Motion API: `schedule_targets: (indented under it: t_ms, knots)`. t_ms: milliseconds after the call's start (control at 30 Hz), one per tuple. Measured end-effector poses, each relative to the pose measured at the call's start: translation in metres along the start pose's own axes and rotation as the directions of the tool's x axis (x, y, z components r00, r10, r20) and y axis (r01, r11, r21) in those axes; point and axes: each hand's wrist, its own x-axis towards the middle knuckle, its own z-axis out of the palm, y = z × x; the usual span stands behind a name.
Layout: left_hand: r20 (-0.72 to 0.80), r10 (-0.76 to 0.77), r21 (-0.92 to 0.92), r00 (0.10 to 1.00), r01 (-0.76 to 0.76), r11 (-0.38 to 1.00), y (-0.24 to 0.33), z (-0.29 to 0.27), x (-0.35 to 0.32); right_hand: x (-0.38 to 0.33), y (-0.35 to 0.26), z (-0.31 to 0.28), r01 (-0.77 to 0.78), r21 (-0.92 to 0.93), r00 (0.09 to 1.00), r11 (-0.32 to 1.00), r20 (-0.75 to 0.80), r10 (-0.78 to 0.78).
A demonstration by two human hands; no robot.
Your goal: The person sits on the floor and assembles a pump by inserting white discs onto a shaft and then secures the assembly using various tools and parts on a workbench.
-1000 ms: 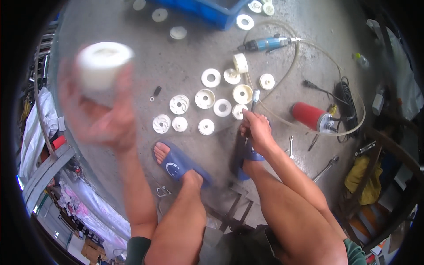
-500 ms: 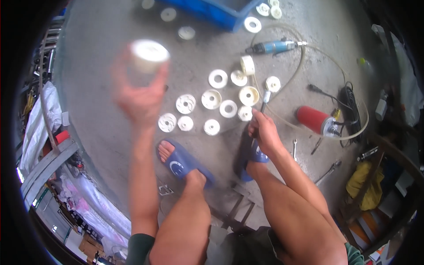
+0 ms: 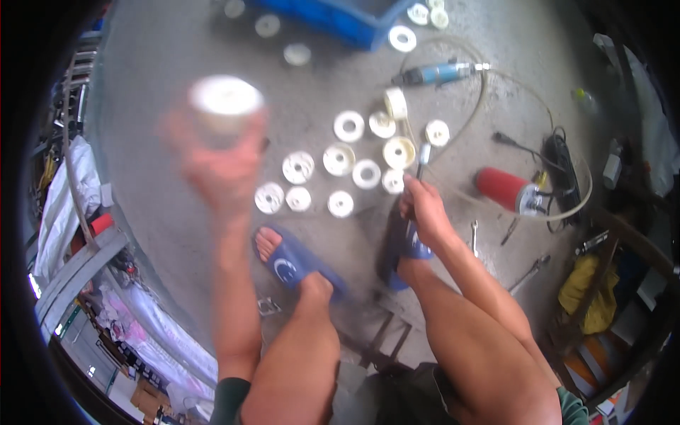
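My left hand is raised and blurred by motion, gripping a white spool-like cylinder from below. My right hand rests low by my right foot and holds a thin metal tool whose tip points at the white parts on the floor. Several white round discs and rings lie scattered on the grey concrete floor between the two hands. My feet wear blue sandals.
A blue power tool with a pale hose lies at the back. A blue crate sits at the top. A red cylinder, black cables, wrenches and a yellow cloth lie to the right.
My left hand has swung the white cylinder from the far left toward the middle. My right hand has stayed by the foot with the tool.
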Motion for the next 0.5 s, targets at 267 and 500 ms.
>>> schedule_targets:
  t_ms: [267, 500]
  knots:
    - [0.426, 0.115, 0.095, 0.897, -0.171, 0.981, -0.024, 0.060, -0.054, -0.001, 0.009, 0.006, -0.083, -0.062, 0.996, 0.995, 0.040, 0.086]
    - [0.260, -0.006, 0.050, 0.966, -0.007, 0.999, 0.013, 0.040, -0.008, 0.001, -0.007, -0.011, -0.046, 0.062, 0.998, 0.997, 0.045, 0.044]
